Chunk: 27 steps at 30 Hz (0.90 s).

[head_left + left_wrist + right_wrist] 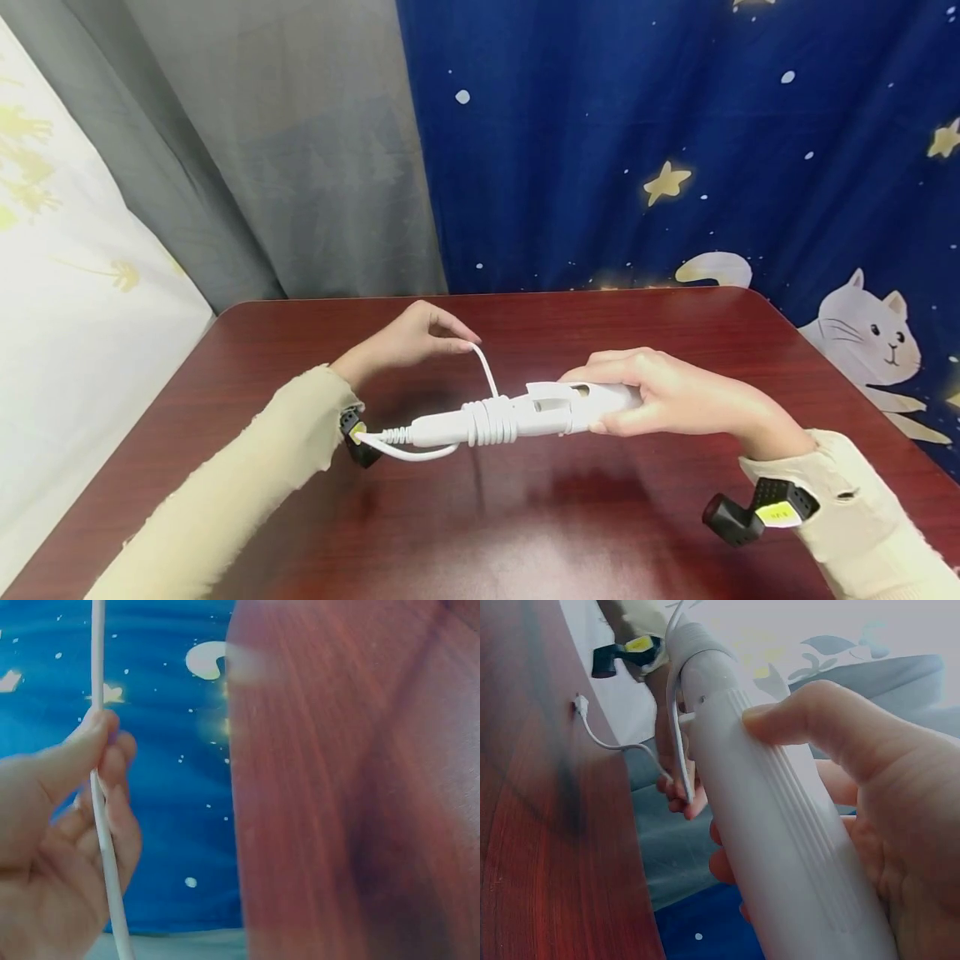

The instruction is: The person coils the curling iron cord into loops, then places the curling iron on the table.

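Observation:
A white hair styling iron (536, 414) is held level above the table, its white cord (491, 422) wound in several turns round the narrower end. My right hand (667, 390) grips its thick end. In the right wrist view the thumb lies along the ribbed side of the iron (780, 817), with fingertips showing behind it. To the left, my left hand (412, 337) pinches the cord between thumb and fingers, and the cord (97, 652) runs through that hand. Beyond the left hand, a length of cord ends in a plug (581, 705).
Under both hands is a reddish-brown wooden table (360, 533). Behind it hang a grey curtain (300, 150) and a blue curtain (555, 150) with stars and a cat. White patterned cloth (67, 275) hangs at the left. A black camera (757, 512) is strapped to the right wrist.

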### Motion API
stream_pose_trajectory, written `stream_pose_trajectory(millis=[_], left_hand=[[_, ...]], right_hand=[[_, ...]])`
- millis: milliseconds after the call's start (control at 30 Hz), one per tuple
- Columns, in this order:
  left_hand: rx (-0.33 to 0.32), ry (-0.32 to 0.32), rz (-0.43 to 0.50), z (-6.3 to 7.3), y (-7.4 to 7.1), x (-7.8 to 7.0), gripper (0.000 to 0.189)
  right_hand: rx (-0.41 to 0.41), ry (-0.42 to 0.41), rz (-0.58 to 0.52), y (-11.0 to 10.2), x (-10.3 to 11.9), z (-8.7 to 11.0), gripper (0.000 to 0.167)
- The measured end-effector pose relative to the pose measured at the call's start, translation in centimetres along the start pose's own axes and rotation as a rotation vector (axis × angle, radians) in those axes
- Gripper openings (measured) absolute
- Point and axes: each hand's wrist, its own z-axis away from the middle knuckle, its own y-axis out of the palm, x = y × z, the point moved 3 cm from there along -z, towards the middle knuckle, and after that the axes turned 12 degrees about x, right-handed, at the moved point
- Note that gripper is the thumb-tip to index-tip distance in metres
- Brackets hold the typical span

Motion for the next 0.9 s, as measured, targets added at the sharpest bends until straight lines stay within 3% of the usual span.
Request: stream_pose_trajectory(millis=[167, 400, 600, 700, 900], left_hand=[[-0.058, -0.099, -0.104, -0.1, -1.3, -0.7, 0.018], [0.020, -0.042, -0.110, 0.0, -2.6, -2.0, 0.013], [-0.141, -0.148, -0.218, 0.5, -4.0, -3.1, 0.023], [-0.175, -0.117, -0.241, 0.7, -4.4, -3.8, 0.022], [-0.147, -0.012, -0.257, 1.0, -4.9, -6.0, 0.011]], right_hand=[[0.035, -0.009, -0.015, 0.2, 0.1, -0.1, 0.039], [0.106, 0.043, -0.031, 0.7, 0.0, -0.4, 0.040], [0.155, 0.063, -0.007, 1.4, -0.2, -0.9, 0.041], [0.162, 0.085, 0.004, 1.5, -0.5, -1.1, 0.040], [0.196, 0.129, 0.018, 1.7, -1.3, -1.7, 0.039]])
